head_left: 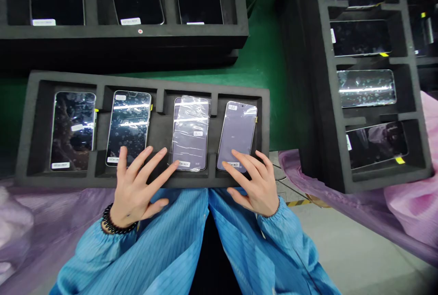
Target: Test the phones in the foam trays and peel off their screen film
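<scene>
A black foam tray point(150, 80) holds several phones in separate compartments. My left hand point(138, 185) has its fingers spread over the front edge, by the lower ends of a speckled dark phone point(129, 126) and a lit phone under wrinkled film point(190, 135). Its index fingertip meets the lower end of the filmed phone. Over the lower end of the rightmost lit phone point(237, 133) is my right hand point(253, 178), fingers apart, fingertips on or just above the screen. Neither hand grips anything. At the far left lies another dark phone point(73, 126).
Behind stands a larger black tray point(191, 30) with several phones. Stacked trays point(337, 103) with more phones stand at the right. The green table point(263, 67) shows between them. Pink clothing point(415, 199) is at the right edge, purple cloth point(65, 208) at the left.
</scene>
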A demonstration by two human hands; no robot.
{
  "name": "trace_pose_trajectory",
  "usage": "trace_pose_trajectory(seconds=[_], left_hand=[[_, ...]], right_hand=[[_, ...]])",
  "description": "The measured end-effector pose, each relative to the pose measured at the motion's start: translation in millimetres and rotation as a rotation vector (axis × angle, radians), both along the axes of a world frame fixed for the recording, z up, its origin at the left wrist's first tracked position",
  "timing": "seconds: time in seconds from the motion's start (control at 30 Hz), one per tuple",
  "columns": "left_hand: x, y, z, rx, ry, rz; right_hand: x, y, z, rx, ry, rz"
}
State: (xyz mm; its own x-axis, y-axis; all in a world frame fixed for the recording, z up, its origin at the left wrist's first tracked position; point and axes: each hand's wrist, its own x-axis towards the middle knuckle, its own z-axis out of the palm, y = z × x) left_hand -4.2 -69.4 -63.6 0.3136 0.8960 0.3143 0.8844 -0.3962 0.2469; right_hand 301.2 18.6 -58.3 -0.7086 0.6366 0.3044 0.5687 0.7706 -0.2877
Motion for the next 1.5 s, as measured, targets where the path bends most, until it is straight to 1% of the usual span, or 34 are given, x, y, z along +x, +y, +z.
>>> trace_pose_trajectory(seconds=[0.13,0.33,0.53,0.7,1.0,1.1,1.2,1.27,1.33,1.4,1.43,1.5], left_hand=[[-0.9,-1.1,-1.0,0.015,-0.067,0.017],[-0.6,-1.8,-0.5,0.001,-0.067,0.019],[-1.0,0.0,0.8,-0.01,0.012,-0.025],[-1.2,-0.1,-0.1,0.025,-0.061,0.006],[-2.1,-2.1,-2.4,0.034,-0.091,-0.017],[-1.4,0.1,1.7,-0.017,-0.111,0.0],[5.2,13.5,12.7,-0.044,-0.145,0.045],[14.2,29.4,22.0,-0.023,-0.151,0.104],[24.8,47.4,29.6,-0.006,-0.167,0.199],[33.7,62.5,32.9,-0.006,-0.175,0.265],[36.4,67.8,32.8,-0.025,-0.176,0.276],[37.8,73.6,29.6,-0.09,-0.182,0.261]], right_hand=[[1.6,-0.1,-2.0,0.02,0.078,-0.004],[1.3,-1.0,-1.8,0.022,0.027,-0.004],[0.2,0.5,1.6,0.03,-0.013,0.008],[1.9,-0.1,-1.5,0.0,0.104,0.004],[2.2,-1.3,-0.7,-0.033,0.071,0.01],[5.6,2.0,3.3,-0.09,0.083,0.032],[12.0,12.0,13.0,-0.222,0.187,0.073],[14.8,20.4,19.9,-0.281,0.243,0.021],[14.4,26.8,23.2,-0.272,0.234,-0.131],[10.8,29.4,20.5,-0.22,0.192,-0.315],[8.5,29.1,17.1,-0.19,0.172,-0.383],[4.3,26.2,8.3,-0.139,0.162,-0.456]])
